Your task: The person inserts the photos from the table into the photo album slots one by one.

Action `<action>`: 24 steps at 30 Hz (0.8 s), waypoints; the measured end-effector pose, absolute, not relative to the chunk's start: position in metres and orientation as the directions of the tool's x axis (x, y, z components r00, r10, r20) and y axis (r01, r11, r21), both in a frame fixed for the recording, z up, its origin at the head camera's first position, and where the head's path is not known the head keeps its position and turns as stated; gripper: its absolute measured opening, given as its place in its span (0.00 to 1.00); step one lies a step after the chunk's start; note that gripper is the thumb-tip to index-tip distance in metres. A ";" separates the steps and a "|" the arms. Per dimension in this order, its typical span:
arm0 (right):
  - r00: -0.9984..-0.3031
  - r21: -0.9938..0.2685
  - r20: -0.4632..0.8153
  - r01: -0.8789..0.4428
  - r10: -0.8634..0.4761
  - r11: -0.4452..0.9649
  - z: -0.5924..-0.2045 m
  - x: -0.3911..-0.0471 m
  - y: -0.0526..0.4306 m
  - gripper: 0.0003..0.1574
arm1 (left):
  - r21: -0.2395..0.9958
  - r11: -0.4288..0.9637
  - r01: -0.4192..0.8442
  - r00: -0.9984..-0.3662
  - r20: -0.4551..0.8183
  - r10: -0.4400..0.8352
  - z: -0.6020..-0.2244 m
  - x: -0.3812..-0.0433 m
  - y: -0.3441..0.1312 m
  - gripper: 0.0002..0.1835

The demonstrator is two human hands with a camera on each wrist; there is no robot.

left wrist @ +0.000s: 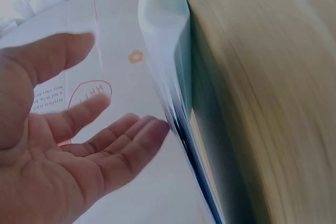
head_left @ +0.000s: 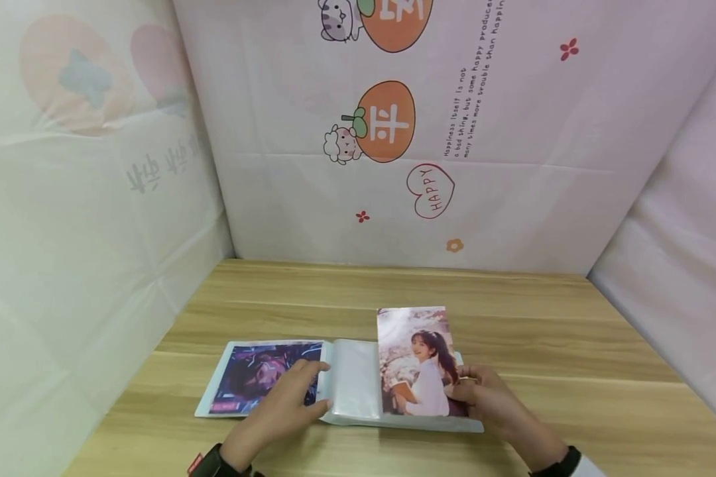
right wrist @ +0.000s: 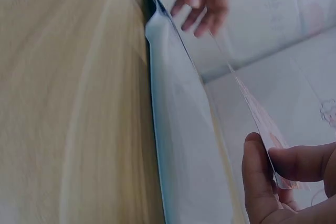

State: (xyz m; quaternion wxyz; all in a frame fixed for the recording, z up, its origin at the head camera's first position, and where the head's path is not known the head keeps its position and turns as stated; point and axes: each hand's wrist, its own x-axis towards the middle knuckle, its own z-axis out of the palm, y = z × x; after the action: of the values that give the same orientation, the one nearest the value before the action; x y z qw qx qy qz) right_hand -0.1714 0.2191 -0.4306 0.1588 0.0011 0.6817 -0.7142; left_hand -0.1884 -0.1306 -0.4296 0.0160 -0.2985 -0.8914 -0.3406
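Observation:
A photo album (head_left: 355, 384) with clear sleeves lies open on the table. Its left page holds a dark purple-blue picture (head_left: 247, 377). My right hand (head_left: 494, 401) pinches a photo (head_left: 417, 391) of a person in white among blossoms by its right edge, thumb on the printed face. The right wrist view shows that photo (right wrist: 257, 111) raised at a slant above the album's right side. My left hand (head_left: 289, 397) lies over the left page near the fold, fingers spread and relaxed. In the left wrist view its lower fingertips (left wrist: 160, 129) are right at the page.
The wood-grain table (head_left: 358, 298) reaches back to a white printed cloth (head_left: 286, 165) hung behind it. More cloth hangs along the left (head_left: 95, 265) and right sides (head_left: 686, 218). A dark band (head_left: 221, 460) is round the left wrist.

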 end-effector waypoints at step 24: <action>-0.822 -0.940 -0.214 0.319 -0.528 -0.117 -0.444 -0.144 0.164 0.13 | 0.996 0.060 0.062 -0.938 0.037 0.344 -0.428 -0.204 -0.121 0.24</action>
State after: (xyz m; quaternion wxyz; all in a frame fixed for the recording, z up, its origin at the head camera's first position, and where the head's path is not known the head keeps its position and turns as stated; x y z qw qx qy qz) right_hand -0.1442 0.1639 -0.4443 0.2854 -0.0869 0.6001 -0.7422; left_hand -0.2038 -0.1212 -0.4280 -0.1051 -0.1406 -0.7205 -0.6709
